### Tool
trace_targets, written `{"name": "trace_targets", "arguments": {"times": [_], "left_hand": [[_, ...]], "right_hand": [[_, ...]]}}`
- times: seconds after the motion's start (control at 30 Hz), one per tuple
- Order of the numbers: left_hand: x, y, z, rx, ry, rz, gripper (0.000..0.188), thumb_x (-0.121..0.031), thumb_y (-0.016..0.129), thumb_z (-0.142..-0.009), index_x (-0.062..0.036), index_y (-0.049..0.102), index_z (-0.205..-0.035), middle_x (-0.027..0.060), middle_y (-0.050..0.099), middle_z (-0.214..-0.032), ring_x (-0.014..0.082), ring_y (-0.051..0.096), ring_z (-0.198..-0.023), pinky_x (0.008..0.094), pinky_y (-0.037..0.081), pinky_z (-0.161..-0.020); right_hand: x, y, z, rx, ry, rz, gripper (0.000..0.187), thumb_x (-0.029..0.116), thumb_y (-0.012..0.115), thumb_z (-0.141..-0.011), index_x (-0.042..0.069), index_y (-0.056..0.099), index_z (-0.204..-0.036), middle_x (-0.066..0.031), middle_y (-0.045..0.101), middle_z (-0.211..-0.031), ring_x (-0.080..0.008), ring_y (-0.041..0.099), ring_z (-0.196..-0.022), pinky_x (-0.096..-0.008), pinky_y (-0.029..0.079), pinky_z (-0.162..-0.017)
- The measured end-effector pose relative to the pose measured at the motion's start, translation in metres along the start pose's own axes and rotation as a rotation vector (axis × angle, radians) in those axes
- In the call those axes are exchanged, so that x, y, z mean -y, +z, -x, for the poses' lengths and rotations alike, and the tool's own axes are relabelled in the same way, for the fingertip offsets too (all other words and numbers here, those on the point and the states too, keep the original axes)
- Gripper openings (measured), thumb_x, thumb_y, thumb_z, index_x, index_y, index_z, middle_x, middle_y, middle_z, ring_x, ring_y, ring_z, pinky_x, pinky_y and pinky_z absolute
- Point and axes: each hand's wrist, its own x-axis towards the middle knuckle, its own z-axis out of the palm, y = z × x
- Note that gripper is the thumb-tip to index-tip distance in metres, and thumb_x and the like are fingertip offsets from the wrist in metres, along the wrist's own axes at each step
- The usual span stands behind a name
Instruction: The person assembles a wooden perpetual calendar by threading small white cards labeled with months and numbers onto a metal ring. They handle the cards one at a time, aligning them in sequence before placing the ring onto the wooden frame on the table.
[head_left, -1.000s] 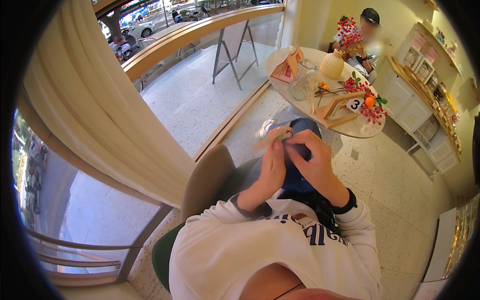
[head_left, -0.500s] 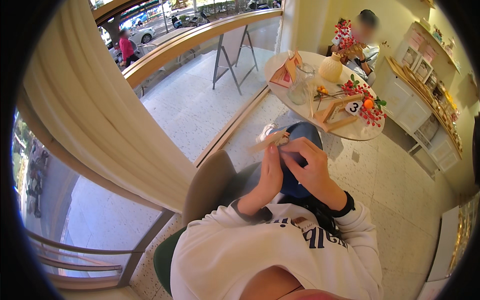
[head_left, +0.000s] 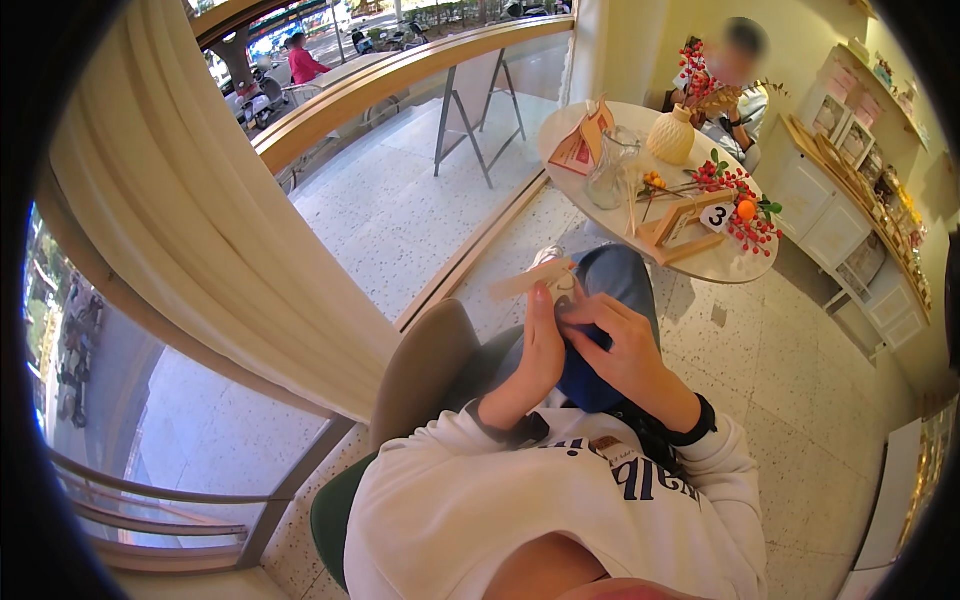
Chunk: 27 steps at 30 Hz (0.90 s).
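Observation:
Above my lap, my left hand (head_left: pixel 542 345) is closed with its fingers around a thin, pale beige flat piece (head_left: pixel 520 284). One end of the piece juts out leftward past my fingertips; its exact kind cannot be made out. My right hand (head_left: pixel 628 345) is bent in a pinch against the right end of the same piece, where a small pale loop or edge shows, smeared by motion. The tips of several fingers are hidden behind the hands. Below them lie my crossed legs in blue jeans (head_left: pixel 622 275).
Ahead stands an oval table (head_left: pixel 560 150) with a cream vase (head_left: pixel 671 135), a glass jar (head_left: pixel 606 185), a folded card (head_left: pixel 582 148), a wooden frame (head_left: pixel 672 232) and red berry sprigs (head_left: pixel 745 205). A person sits behind it. A chair (head_left: pixel 425 360) and curtain (head_left: pixel 230 220) are at left.
My right hand has shifted slightly at the piece, and the piece's outer end has swung a little left. Outside the window, the person in pink has moved right.

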Motion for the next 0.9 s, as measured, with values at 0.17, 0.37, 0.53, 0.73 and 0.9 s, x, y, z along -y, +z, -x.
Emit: {"name": "trace_targets", "arguments": {"times": [0.17,0.37,0.53,0.73,0.9], "left_hand": [[0.000,-0.003,-0.005,-0.103,-0.136,0.072,0.058,-0.050,0.026,-0.103,-0.0029,0.048,-0.129,0.0083,0.060,-0.106,0.0170,0.057,-0.096,0.0289,0.046,-0.086],[-0.022,-0.001,-0.012,-0.135,-0.172,0.199,0.051,-0.046,0.028,-0.103,-0.0042,0.049,-0.124,0.0043,0.054,-0.093,0.0114,0.051,-0.081,0.0237,0.043,-0.074],[-0.015,-0.006,-0.012,-0.040,-0.116,0.112,0.051,-0.046,0.027,-0.103,-0.0044,0.050,-0.122,0.0062,0.057,-0.094,0.0136,0.053,-0.084,0.0254,0.045,-0.076],[-0.016,0.006,-0.003,0.123,0.003,-0.028,0.050,-0.043,0.024,-0.103,-0.0031,0.048,-0.124,0.0071,0.055,-0.099,0.0134,0.051,-0.090,0.0264,0.042,-0.081],[-0.018,0.004,-0.001,0.114,-0.029,-0.070,0.054,-0.047,0.025,-0.102,-0.0038,0.045,-0.128,0.0077,0.056,-0.100,0.0125,0.052,-0.091,0.0251,0.044,-0.080]], "right_hand": [[0.000,0.000,0.003,0.051,0.026,0.000,0.019,-0.004,0.071,-0.075,0.003,0.065,-0.092,-0.0104,0.065,-0.086,-0.0275,0.065,-0.077,-0.0324,0.051,-0.070],[-0.011,-0.013,0.010,0.338,0.061,-0.084,0.014,0.001,0.069,-0.078,0.002,0.065,-0.092,-0.0112,0.064,-0.088,-0.0297,0.064,-0.081,-0.0348,0.051,-0.071],[-0.013,-0.042,0.006,0.137,0.198,-0.054,0.013,0.001,0.070,-0.079,0.001,0.065,-0.091,-0.0079,0.065,-0.085,-0.0186,0.063,-0.079,-0.0276,0.049,-0.071],[-0.012,-0.036,-0.002,-0.055,0.242,-0.048,0.012,0.002,0.069,-0.081,0.002,0.064,-0.092,-0.0095,0.065,-0.087,-0.0221,0.064,-0.080,-0.0298,0.049,-0.075],[-0.009,-0.009,0.001,-0.042,0.116,-0.005,0.015,0.001,0.069,-0.079,0.003,0.062,-0.092,-0.0117,0.061,-0.087,-0.0296,0.062,-0.081,-0.0329,0.049,-0.071]]}}
